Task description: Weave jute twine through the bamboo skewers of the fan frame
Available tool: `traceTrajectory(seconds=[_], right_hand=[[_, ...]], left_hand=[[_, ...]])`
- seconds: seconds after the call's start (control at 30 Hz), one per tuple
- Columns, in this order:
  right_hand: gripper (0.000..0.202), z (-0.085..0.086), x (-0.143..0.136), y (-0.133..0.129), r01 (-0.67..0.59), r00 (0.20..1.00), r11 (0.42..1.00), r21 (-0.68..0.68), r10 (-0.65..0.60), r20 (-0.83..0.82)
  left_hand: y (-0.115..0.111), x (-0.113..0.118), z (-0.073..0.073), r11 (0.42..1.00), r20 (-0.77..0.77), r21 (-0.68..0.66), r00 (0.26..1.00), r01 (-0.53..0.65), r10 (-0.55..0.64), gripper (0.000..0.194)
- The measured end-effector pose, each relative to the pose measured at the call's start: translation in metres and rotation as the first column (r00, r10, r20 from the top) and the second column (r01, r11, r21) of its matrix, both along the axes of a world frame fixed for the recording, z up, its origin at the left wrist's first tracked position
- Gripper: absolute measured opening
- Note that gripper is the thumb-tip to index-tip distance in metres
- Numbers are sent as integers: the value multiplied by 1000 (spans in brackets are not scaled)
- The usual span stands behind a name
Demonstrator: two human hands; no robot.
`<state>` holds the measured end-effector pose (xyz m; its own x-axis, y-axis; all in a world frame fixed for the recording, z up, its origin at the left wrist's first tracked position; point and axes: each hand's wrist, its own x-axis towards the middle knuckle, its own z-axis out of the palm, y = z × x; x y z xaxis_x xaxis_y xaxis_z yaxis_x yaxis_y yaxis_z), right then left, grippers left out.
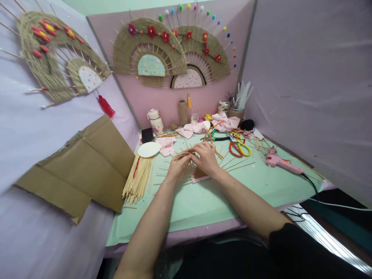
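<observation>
A half-round fan (pixel 199 175) lies on the table, with a brown cardboard base edged in pink and thin sticks spreading out from it. My left hand (pixel 178 167) is closed at its far left side, fingers bent around the sticks and some tan strands that look like twine. My right hand (pixel 205 158) reaches over the base, its fingers curled down and meeting the left fingertips. Both hands hide the middle of the fan and the exact point of grip.
Bundled bamboo sticks (pixel 137 180) and a white oval disc (pixel 149 149) lie left. Red-and-yellow-handled scissors (pixel 240 149), green-handled pliers (pixel 217 137) and pink cloth (pixel 225 122) lie behind. A pink glue gun (pixel 283 162) with a cord is right. Cardboard (pixel 78 166) leans left; finished fans (pixel 151 35) hang behind.
</observation>
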<state>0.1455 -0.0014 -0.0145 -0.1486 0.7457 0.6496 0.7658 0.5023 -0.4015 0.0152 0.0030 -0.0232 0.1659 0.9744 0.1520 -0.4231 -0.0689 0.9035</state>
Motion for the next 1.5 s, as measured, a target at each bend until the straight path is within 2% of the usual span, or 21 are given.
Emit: traceTrajectory(seconds=[0.13,0.3,0.47,0.63,0.7,0.8,0.9,1.07,1.5], right_hand=[[16,-1,-4,-2,-14,1000,1000,-18,14,9],[15,-1,-6,-2,-40,990,998,-46,34,-135],[14,-4,-6,3,-50,960,995,-92,22,-279],[15,-5,-5,6,-120,912,985,-126,59,-406],[16,-4,-4,5,-91,919,992,-84,52,-391],[16,-1,-2,2,0,953,999,48,15,-303],[17,0,-2,0,4,985,992,128,18,-173],[20,-4,-3,1,-10,999,996,93,13,-37],[15,-6,1,5,-34,999,999,19,35,-41]], left_hand=[[-1,4,-1,998,13,-29,998,-55,55,28],[4,4,-6,991,115,-52,985,-123,128,28],[8,2,-11,974,63,-61,973,-217,221,23],[7,0,-8,961,44,-72,962,-268,271,17],[7,0,-7,957,59,-88,958,-275,281,17],[8,0,-7,951,77,-115,952,-288,297,18],[8,0,-9,950,74,-109,951,-293,302,19],[9,0,-12,948,34,-91,950,-305,309,18],[11,-4,-14,974,-73,-20,972,-227,225,24]])
